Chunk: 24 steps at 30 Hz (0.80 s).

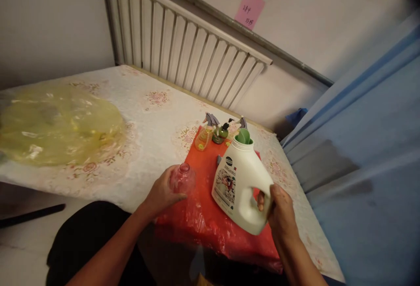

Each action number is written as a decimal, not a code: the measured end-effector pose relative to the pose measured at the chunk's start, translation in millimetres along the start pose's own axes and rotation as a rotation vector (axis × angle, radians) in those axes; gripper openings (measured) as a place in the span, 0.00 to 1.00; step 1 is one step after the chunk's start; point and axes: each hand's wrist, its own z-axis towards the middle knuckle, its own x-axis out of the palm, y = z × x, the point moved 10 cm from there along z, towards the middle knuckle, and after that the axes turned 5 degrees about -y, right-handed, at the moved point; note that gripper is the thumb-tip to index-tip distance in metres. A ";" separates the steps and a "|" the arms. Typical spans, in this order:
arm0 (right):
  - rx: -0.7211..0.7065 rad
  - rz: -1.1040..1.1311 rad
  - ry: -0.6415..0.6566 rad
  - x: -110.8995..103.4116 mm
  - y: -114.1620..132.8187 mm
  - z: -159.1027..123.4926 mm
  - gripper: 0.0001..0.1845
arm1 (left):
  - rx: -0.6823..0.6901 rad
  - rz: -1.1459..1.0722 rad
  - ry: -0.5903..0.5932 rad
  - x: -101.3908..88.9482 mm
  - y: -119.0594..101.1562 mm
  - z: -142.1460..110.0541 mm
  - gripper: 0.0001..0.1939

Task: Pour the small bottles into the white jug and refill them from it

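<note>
Near the middle of the frame, we hold a small clear bottle (183, 180) in our left hand (164, 193), its fingers curled round the far and left sides and the thumb across the lower near side, so it is clamped between them with its uncapped mouth sticking up past the grip. Right of centre, our right hand (281, 207) is closed around the handle of a cream jug (243, 176); fingertips show through the handle's gap, while the jug's body extends leftward from them. A green spout (243, 136) sits in the jug's mouth, above and to the right of the clear bottle, and the two vessels stand apart. Beneath them we have a red plastic covering (200, 220), with a spray bottle (204, 138) and a green pump bottle (220, 134) toward its upper edge. A yellow plastic bag (62, 124) lies at the left of the frame.
</note>
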 end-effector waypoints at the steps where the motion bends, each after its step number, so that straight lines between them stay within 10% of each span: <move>1: -0.011 0.027 -0.005 2.5 -1.4 1.2 0.24 | -0.030 0.012 -0.016 -5.3 -2.4 -3.8 0.41; 10: -0.068 0.201 -0.017 32.2 -23.6 12.4 0.21 | -0.084 0.072 -0.050 -21.2 -25.9 -40.4 0.39; 24: -0.132 0.209 0.005 45.8 -52.3 7.6 0.25 | -0.096 0.054 0.076 29.3 -54.0 -79.7 0.41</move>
